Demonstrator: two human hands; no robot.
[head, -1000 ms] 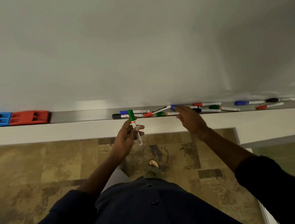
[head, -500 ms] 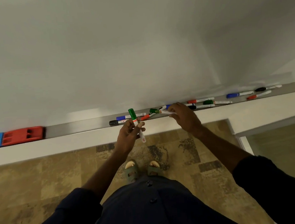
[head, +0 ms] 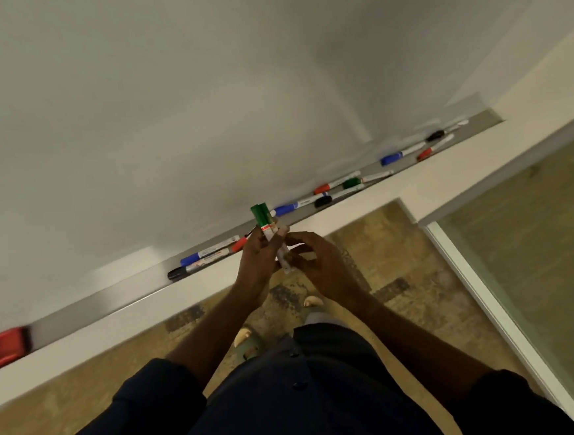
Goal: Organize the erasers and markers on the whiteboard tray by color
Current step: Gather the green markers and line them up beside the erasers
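Both hands meet before the torso, left hand [head: 257, 254] clenched, right hand [head: 320, 266] half-curled beside it.

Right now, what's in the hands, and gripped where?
Two green-capped markers, held together upright. The left hand wraps their white barrels below the caps; the right hand touches the lower ends.

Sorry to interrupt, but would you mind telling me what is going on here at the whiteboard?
A person is sorting markers by colour. The left hand grips two green markers upright together, while the right hand is at their lower ends. One green marker lies on the tray among blue, red and black ones. A red eraser sits at the tray's far left.
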